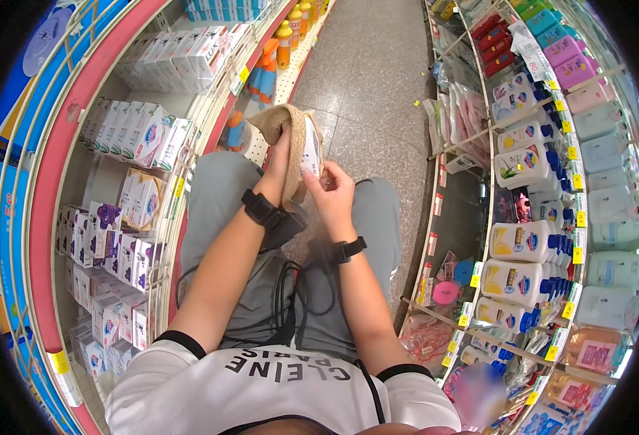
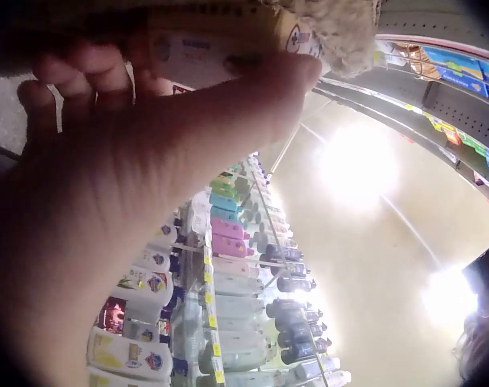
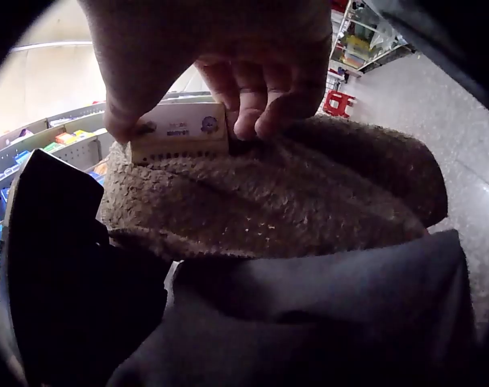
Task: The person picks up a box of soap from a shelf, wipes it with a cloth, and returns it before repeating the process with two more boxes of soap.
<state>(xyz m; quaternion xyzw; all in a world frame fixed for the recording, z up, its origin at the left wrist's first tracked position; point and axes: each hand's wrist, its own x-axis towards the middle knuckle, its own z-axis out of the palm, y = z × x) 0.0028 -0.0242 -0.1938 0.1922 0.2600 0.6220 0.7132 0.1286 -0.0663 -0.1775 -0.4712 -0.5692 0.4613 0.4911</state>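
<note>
A person's white printed T-shirt (image 1: 276,391) fills the bottom of the head view, with grey trousers (image 1: 218,196) and loose black cables (image 1: 290,290) over the lap. Both forearms reach forward, each with a black wrist strap. The left hand (image 1: 279,163) grips a floppy brown woven bag (image 1: 279,119) from the side, fingers curled round its fabric; in the left wrist view its thumb lies across the bag's mouth. Just beside it, the right hand (image 1: 332,192) pinches a small white box (image 1: 310,152) between thumb and curled fingers (image 3: 260,105). The right wrist view shows the box (image 3: 180,129) standing in the bag's opening, its lower part hidden by the rough weave (image 3: 268,193) and its printed upper part sticking out. It looks partway in: the bag is held open and the box has entered, but it is not yet fully inside and neither hand has let go. To the left of the left hand stand shelves of soap cartons (image 1: 145,134). To the right of the right hand are shelves of white pump bottles (image 1: 522,243). Beyond both hands the speckled aisle floor (image 1: 377,80) runs away, past orange bottles (image 1: 283,43).
</note>
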